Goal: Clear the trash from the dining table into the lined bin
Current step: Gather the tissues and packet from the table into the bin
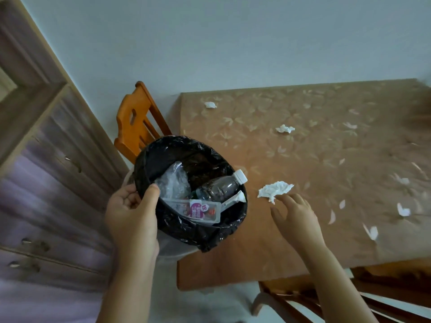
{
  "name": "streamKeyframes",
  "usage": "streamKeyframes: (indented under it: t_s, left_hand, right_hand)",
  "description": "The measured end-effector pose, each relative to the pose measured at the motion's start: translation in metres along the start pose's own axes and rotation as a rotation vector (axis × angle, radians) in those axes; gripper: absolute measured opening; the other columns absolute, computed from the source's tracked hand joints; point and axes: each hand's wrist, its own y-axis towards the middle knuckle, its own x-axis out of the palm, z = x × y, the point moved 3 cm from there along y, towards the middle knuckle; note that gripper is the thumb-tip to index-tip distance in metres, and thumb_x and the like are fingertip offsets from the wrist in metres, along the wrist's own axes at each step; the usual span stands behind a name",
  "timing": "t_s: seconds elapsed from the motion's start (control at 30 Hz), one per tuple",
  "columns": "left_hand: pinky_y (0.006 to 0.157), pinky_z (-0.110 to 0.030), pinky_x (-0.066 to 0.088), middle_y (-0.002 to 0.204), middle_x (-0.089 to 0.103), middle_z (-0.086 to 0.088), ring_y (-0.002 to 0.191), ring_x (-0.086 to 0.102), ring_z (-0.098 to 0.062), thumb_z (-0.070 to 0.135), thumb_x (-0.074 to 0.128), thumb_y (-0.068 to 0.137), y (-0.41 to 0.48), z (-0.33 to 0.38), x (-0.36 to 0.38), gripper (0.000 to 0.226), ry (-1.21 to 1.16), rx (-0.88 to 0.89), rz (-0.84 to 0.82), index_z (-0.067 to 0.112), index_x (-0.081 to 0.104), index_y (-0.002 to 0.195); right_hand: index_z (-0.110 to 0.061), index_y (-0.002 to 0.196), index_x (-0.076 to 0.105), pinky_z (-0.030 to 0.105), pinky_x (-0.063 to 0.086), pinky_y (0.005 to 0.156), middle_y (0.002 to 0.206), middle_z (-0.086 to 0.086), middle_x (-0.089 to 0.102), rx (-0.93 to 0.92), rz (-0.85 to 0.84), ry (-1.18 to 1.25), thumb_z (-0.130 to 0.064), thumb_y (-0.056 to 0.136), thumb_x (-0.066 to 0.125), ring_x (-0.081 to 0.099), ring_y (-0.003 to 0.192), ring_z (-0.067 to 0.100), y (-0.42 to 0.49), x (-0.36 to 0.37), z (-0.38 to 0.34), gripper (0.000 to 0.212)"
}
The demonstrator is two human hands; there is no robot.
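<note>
My left hand [133, 213] grips the near rim of the bin [210, 236], which has a black liner and hangs at the table's left edge. Inside lie a plastic bottle [221, 186], clear plastic wrap [173, 183] and a purple-labelled packet [200, 209]. My right hand [295, 217] is over the brown floral tablecloth [326, 183], fingers spread, fingertips touching a crumpled white tissue [274, 190]. Two more crumpled tissues lie farther off, one mid-table [284, 128] and one near the far left corner [210, 104].
An orange wooden chair [137, 122] stands behind the bin against the wall. Another wooden chair [303, 297] is tucked at the table's near edge. A wooden cabinet with drawers [46, 183] fills the left side.
</note>
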Motion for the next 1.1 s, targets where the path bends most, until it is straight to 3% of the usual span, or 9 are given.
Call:
streamKeyframes:
  t_s: [0.13,0.27,0.37,0.53,0.8,0.97,1.1]
  left_hand:
    - [0.055,-0.015,0.049,0.080,0.064,-0.004,0.067,0.061,-0.010,0.015,0.069,0.074,0.032,-0.007,0.023,0.018,0.002,-0.033,-0.072,0.011,0.061,0.090]
    - [0.064,-0.026,0.051,0.092,0.065,-0.012,0.079,0.063,-0.019,0.015,0.070,0.074,0.076,-0.012,0.048,0.027,0.029,-0.075,-0.199,0.007,0.061,0.098]
    - [0.066,-0.024,0.052,0.095,0.065,-0.014,0.082,0.064,-0.020,0.015,0.070,0.074,0.112,-0.008,0.065,0.031,0.050,-0.074,-0.315,0.003,0.060,0.101]
    - [0.070,-0.029,0.054,0.095,0.066,-0.011,0.084,0.065,-0.020,0.016,0.071,0.072,0.145,-0.003,0.093,0.032,0.059,-0.079,-0.437,0.009,0.060,0.101]
    - [0.076,-0.036,0.055,0.098,0.067,-0.013,0.089,0.066,-0.024,0.019,0.071,0.073,0.147,-0.017,0.132,0.034,0.130,-0.144,-0.485,0.005,0.061,0.103]
    - [0.063,-0.023,0.054,0.093,0.067,-0.010,0.081,0.066,-0.020,0.015,0.071,0.075,0.141,-0.022,0.156,0.031,0.126,-0.181,-0.465,0.004,0.061,0.101]
    - [0.059,-0.020,0.053,0.088,0.064,-0.008,0.075,0.063,-0.015,0.015,0.071,0.075,0.135,-0.025,0.167,0.027,0.145,-0.166,-0.437,0.006,0.060,0.098]
  right_hand:
    - [-0.012,0.113,0.058,0.042,0.043,0.085,0.115,0.011,0.060,0.082,0.046,-0.021,-0.021,0.082,0.060,0.052,0.105,0.032,0.014,0.008,-0.005,0.032]
    - [-0.012,0.113,0.058,0.041,0.044,0.082,0.115,0.012,0.059,0.212,0.110,-0.019,-0.023,0.082,0.060,0.051,0.106,0.032,0.027,0.025,-0.016,0.033]
    - [-0.012,0.113,0.057,0.035,0.041,0.074,0.116,0.010,0.058,0.345,0.162,0.020,-0.024,0.084,0.058,0.051,0.107,0.031,0.030,0.040,-0.025,0.032]
    - [-0.011,0.113,0.056,0.036,0.041,0.078,0.118,0.012,0.056,0.533,0.201,0.094,-0.020,0.082,0.059,0.051,0.106,0.033,0.030,0.064,-0.025,0.033]
    - [-0.009,0.116,0.052,0.036,0.042,0.079,0.122,0.010,0.053,0.732,0.203,0.225,-0.021,0.081,0.057,0.054,0.103,0.028,0.044,0.092,0.012,0.037]
    - [-0.008,0.119,0.048,0.037,0.042,0.076,0.125,0.011,0.050,0.775,0.219,0.273,-0.029,0.080,0.061,0.054,0.102,0.028,0.069,0.106,0.037,0.046]
    - [-0.013,0.122,0.046,0.037,0.041,0.074,0.125,0.012,0.046,0.780,0.176,0.291,-0.029,0.076,0.064,0.050,0.109,0.029,0.090,0.120,0.049,0.052]
